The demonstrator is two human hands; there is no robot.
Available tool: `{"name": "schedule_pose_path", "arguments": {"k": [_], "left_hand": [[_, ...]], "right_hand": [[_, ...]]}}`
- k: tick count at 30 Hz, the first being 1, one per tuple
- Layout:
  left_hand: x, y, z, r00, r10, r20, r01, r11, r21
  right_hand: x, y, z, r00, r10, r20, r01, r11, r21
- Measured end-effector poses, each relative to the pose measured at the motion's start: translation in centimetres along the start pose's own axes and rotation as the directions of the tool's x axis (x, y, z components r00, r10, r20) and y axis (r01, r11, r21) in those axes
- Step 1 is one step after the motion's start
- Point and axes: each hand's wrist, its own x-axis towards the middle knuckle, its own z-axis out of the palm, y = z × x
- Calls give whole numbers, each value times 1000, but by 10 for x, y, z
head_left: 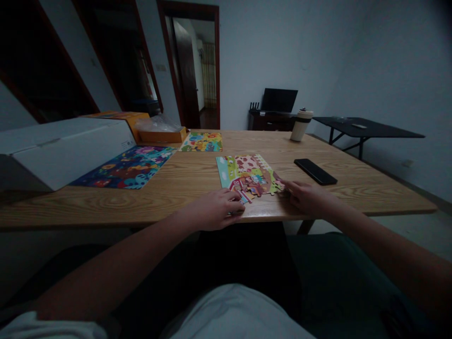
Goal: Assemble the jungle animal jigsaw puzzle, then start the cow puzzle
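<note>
A colourful jigsaw puzzle (pixel 247 175) lies on the wooden table (pixel 183 181) near its front edge; its near side looks ragged with loose pieces. My left hand (pixel 216 209) rests at the puzzle's near left corner, fingers curled and pinched on a small puzzle piece (pixel 240 197). At the near right corner my right hand (pixel 306 196) lies on the table, its fingers stretched toward the puzzle's edge and touching it.
A black phone (pixel 315 171) lies right of the puzzle. Behind it stands a white cup (pixel 301 125). To the left are a dark finished puzzle (pixel 129 166), another puzzle (pixel 202 141), a white box (pixel 60 146) and an orange box (pixel 155 132).
</note>
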Motion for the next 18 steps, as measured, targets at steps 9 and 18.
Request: {"name": "schedule_pose_path", "arguments": {"k": [9,18], "left_hand": [[-3,0,5,999,-29,-32,27,998,-54],[18,-14,-2,957,-252,-141,201,932,-301]], "right_hand": [[9,9,-7,997,72,-24,-73,995,-60],[33,19,-16,918,380,-116,-227,742,631]]}}
